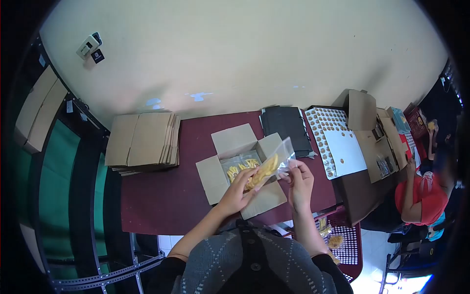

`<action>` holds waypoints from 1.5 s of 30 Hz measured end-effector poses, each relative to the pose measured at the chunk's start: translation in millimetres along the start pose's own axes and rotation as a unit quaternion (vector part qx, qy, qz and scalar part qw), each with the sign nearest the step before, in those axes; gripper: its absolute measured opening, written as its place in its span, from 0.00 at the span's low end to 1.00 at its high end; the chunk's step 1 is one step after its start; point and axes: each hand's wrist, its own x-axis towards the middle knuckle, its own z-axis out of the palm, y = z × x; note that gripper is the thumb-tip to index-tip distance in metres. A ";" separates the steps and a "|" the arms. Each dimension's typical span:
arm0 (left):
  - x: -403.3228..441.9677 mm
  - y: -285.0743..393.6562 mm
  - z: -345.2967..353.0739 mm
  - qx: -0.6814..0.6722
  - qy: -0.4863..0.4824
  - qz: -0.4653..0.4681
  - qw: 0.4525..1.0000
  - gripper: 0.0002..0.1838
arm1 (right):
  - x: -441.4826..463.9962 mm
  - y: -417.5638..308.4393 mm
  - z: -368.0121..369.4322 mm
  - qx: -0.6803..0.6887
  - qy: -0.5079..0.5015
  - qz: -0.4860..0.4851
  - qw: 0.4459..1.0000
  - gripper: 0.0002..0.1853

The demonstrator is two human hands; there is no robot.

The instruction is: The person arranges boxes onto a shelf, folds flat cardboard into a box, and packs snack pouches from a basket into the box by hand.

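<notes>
A clear plastic bag of yellow, curved pieces [267, 169] is held over an open cardboard box [263, 202]. My left hand [238, 192] grips the bag's lower left part, fingers closed round it. At the bag's upper right end, my right hand [299, 183] pinches the clear plastic. Inside the box lie more clear bags with yellow pieces [236, 168], partly hidden by the held bag and my left hand. The box's four flaps are spread outward on the dark red table [161, 206].
Flattened cardboard boxes [142, 139] are stacked at the table's left. Black trays [286, 130] and a white sheet with small round pieces [338, 139] stand right. A red basket [350, 245] holds bags below right. A person in red [426, 201] sits far right, near another open box.
</notes>
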 end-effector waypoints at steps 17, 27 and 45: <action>-25.8 -21.3 -56.4 -0.297 0.025 -0.194 0.935 0.16 | 24.6 126.0 -62.0 -0.069 -0.149 0.259 0.952 0.12; -35.8 -29.9 -14.3 -0.259 0.006 -0.256 0.931 0.29 | 17.8 126.4 -63.4 -0.051 -0.054 0.288 0.955 0.14; -53.6 -117.5 39.7 -0.230 0.034 -0.368 0.900 0.42 | 38.2 116.7 -55.0 -0.501 -0.085 -0.094 0.856 0.17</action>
